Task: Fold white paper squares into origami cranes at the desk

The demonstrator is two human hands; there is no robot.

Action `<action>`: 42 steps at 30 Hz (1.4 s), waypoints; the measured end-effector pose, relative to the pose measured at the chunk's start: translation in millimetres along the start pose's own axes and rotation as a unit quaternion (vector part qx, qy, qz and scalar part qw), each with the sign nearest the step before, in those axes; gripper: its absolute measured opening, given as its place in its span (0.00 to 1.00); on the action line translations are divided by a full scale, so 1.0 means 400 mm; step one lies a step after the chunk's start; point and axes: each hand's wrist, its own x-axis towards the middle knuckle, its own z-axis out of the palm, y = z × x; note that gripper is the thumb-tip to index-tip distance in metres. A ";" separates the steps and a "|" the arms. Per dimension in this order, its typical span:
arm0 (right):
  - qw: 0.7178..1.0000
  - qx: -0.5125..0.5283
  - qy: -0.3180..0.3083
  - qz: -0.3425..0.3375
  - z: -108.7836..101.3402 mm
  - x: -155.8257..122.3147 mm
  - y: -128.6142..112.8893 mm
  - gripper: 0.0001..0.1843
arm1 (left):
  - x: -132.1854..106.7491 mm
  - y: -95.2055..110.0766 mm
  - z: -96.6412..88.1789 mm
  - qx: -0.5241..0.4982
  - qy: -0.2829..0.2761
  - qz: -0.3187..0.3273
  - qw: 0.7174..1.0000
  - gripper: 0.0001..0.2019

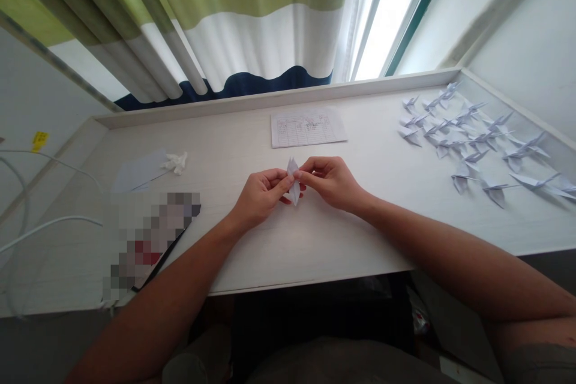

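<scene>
Between both hands, above the middle of the white desk, is a small piece of folded white paper (294, 192), narrow and pointed at top and bottom. My left hand (265, 192) pinches it from the left with the thumb across its front. From the right, my right hand (330, 180) grips its edge between thumb and curled forefinger. Some fingertips show behind the paper. Several folded white paper cranes (468, 126) stand in a group on the right side of the desk.
Behind my hands lies a printed sheet with a table (308, 129). To the left are a crumpled tissue (174, 163), loose white paper (139, 171), a pixelated dark-edged object (157, 240) and white cables (49, 228). A raised rim (225, 105) borders the desk (252, 270) below a curtain (270, 24).
</scene>
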 end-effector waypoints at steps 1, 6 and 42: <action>1.000 0.005 -0.002 0.003 -0.002 0.002 0.003 0.18 | 0.000 0.001 -0.001 0.001 -0.005 0.002 1.000 0.20; 0.999 0.035 -0.030 0.013 -0.010 0.008 0.017 0.20 | -0.001 0.004 -0.007 0.006 -0.028 0.010 1.000 0.18; 0.997 -0.066 -0.030 -0.004 0.007 -0.012 0.010 0.21 | 0.016 -0.008 0.004 -0.008 0.096 0.065 0.993 0.16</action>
